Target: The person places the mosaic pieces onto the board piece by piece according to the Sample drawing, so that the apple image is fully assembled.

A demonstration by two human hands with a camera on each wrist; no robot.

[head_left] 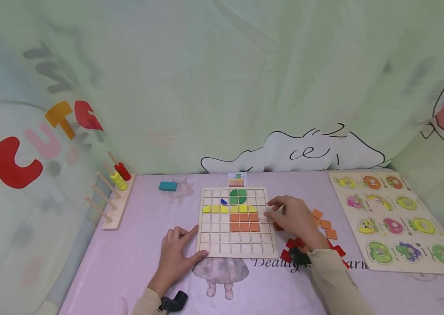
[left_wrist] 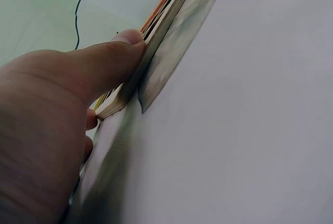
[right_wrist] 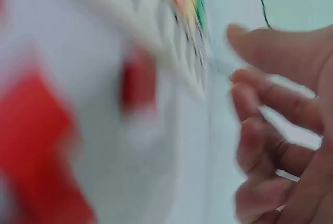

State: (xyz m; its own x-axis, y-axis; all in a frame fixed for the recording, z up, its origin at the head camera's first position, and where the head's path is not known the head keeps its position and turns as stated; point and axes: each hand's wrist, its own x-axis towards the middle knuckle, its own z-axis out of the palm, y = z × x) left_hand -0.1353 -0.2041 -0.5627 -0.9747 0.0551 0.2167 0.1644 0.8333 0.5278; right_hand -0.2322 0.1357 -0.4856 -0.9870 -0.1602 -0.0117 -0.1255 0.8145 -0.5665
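Pale green printed cloth hangs behind a table with a smooth lilac cover; in the head view, one square wooden grid board lies mid-table, bearing six flat orange squares, six yellow pieces, four green pieces and one small blue piece; the left hand touches its left side and near corner, thumb and index finger spread wide; the right hand is at its right edge, fingers curved, a narrow gap at the tips; one teal block and one five-peg wooden stand stand left, one panel of twelve fruit pieces right.

In the left wrist view, the thumb rests on the board's pale edge.

In the right wrist view, nothing shows between the fingers; red tiles blur nearby.
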